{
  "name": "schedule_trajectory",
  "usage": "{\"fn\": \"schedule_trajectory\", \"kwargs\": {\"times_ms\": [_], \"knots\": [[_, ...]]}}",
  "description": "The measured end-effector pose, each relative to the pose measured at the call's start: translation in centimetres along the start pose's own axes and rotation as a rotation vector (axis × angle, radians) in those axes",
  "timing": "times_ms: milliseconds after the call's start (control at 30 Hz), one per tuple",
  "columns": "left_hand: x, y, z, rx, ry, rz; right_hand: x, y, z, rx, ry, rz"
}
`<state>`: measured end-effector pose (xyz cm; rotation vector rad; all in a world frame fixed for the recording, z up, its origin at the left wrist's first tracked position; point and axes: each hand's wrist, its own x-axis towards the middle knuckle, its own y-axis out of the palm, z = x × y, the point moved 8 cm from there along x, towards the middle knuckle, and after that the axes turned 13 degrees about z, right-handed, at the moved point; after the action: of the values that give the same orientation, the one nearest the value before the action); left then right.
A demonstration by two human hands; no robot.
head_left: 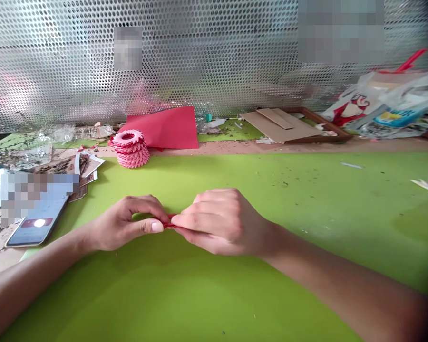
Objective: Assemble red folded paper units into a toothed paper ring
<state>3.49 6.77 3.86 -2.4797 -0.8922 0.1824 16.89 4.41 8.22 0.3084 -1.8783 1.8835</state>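
Between my two hands is a small piece of red paper [170,225], mostly covered by fingers. My left hand [124,223] pinches its left end between thumb and fingertips. With its fingers curled, my right hand [217,222] grips the other end, and the thumb there is largely hidden. Both hands are low over the green tabletop [185,294]. Beyond the left hand stands a ring-shaped stack of folded pink and red paper pieces [131,149], round with a hole in its top.
A red paper sheet [171,128] lies behind the stack. At left, a phone [37,223] rests near loose cards [89,166]. Cardboard [281,126] and a wooden frame [338,130] lie toward the back, beside plastic bags [395,104]. A perforated metal screen [214,57] rises behind.
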Motion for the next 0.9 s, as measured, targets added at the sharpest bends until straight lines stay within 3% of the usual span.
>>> {"fn": "schedule_trajectory", "kwargs": {"times_ms": [233,567,667,800,900], "knots": [[0.1,0.0,-0.1,0.017,-0.027,-0.031,0.1,0.0,0.2,-0.011,-0.005,0.008],[0.4,0.2,0.3,0.005,-0.272,-0.082,0.0,0.7,-1.4,0.121,0.110,-0.001],[0.2,-0.3,0.8,-0.065,-0.292,-0.182,-0.3,0.8,-3.2,0.249,0.242,-0.045],[-0.3,-1.2,1.1,-0.123,-0.213,-0.354,-1.4,1.6,-6.1,0.550,0.555,-0.114],[-0.4,-1.1,1.5,-0.049,-0.227,-0.374,-1.7,2.2,-6.7,0.680,0.652,-0.140]]}}
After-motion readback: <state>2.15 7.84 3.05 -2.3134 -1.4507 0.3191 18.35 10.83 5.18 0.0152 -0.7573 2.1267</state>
